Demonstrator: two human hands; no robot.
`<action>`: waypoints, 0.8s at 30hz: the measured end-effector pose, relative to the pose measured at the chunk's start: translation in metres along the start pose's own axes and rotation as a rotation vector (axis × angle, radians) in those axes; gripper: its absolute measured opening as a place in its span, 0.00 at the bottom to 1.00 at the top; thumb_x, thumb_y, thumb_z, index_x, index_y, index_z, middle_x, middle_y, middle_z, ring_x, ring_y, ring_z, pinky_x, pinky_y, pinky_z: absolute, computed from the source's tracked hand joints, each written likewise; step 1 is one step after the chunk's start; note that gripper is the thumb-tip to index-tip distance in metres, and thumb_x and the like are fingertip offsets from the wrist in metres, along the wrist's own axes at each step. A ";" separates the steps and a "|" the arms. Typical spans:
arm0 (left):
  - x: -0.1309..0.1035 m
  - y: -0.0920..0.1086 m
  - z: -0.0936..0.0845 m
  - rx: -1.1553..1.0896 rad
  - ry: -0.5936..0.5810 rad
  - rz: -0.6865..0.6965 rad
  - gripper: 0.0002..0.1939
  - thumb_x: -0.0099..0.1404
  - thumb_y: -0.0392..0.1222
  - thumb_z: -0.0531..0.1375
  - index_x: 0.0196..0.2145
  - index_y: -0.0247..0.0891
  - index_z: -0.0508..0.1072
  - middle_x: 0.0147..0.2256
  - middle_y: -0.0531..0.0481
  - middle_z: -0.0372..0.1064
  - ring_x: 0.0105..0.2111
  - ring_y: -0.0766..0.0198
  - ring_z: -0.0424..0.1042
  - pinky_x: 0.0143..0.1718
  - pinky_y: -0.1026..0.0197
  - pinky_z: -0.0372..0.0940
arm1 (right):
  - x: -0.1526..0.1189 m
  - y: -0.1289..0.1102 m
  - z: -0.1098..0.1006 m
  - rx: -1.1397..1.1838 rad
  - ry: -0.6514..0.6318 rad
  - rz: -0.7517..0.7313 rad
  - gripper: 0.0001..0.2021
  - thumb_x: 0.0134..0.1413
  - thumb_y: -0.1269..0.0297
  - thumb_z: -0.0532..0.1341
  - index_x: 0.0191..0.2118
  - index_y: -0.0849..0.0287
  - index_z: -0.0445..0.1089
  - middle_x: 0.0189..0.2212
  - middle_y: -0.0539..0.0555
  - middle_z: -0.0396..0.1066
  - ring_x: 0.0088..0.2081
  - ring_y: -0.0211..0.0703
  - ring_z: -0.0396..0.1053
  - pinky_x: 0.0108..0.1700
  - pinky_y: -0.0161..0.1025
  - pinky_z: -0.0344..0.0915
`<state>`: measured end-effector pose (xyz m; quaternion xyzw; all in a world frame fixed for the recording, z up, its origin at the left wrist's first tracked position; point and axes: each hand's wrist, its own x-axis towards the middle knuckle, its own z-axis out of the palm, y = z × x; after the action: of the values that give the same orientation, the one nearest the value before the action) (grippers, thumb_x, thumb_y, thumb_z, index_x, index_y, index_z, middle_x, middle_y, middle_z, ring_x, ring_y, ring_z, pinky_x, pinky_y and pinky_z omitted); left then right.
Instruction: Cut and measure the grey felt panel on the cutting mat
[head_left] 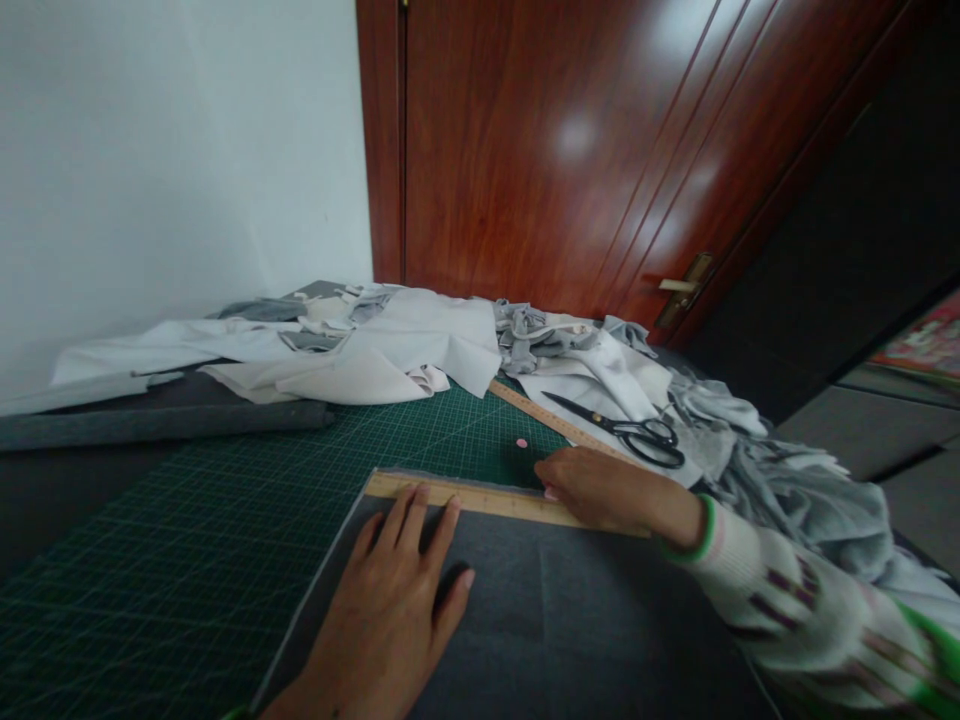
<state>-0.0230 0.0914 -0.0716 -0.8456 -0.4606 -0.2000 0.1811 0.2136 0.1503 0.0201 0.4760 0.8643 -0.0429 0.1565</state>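
So, a green mat (142, 570) faces the door (517, 150) — left grip (386, 605) spread, right grip (600, 487) unclear.

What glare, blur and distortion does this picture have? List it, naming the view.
Head view: glare spots on the glossy door; head view: the right sleeve blurred, marks on the near ruler too soft to read; head view: the door's right side slanting, likely wide-angle stretch.

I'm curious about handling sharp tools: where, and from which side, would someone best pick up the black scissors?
Probably by the handle loops of the black scissors, from the right: the scissors lie flat on pale cloth, loops rightward, with the pointed blades aimed left and away.
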 end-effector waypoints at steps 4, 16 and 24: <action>0.001 0.000 -0.001 0.010 0.002 0.004 0.24 0.65 0.47 0.54 0.54 0.32 0.73 0.53 0.26 0.68 0.53 0.38 0.69 0.45 0.40 0.71 | -0.005 0.009 0.006 -0.003 -0.007 0.023 0.10 0.65 0.69 0.53 0.40 0.64 0.72 0.39 0.63 0.76 0.42 0.50 0.74 0.41 0.39 0.61; 0.005 -0.003 -0.004 0.067 0.036 0.052 0.24 0.66 0.48 0.52 0.52 0.33 0.75 0.50 0.28 0.71 0.50 0.41 0.73 0.42 0.43 0.73 | -0.032 0.044 0.030 -0.008 0.006 0.076 0.10 0.64 0.70 0.53 0.39 0.65 0.71 0.37 0.63 0.75 0.40 0.48 0.73 0.41 0.39 0.61; 0.004 -0.004 -0.003 0.035 0.052 0.058 0.25 0.68 0.48 0.49 0.52 0.32 0.75 0.51 0.27 0.70 0.51 0.39 0.71 0.42 0.41 0.73 | -0.048 0.056 0.040 -0.005 0.013 0.140 0.11 0.64 0.72 0.52 0.43 0.68 0.70 0.41 0.65 0.75 0.43 0.51 0.74 0.44 0.40 0.63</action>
<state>-0.0252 0.0951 -0.0660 -0.8498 -0.4344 -0.2085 0.2137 0.2941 0.1330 0.0011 0.5352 0.8300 -0.0267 0.1549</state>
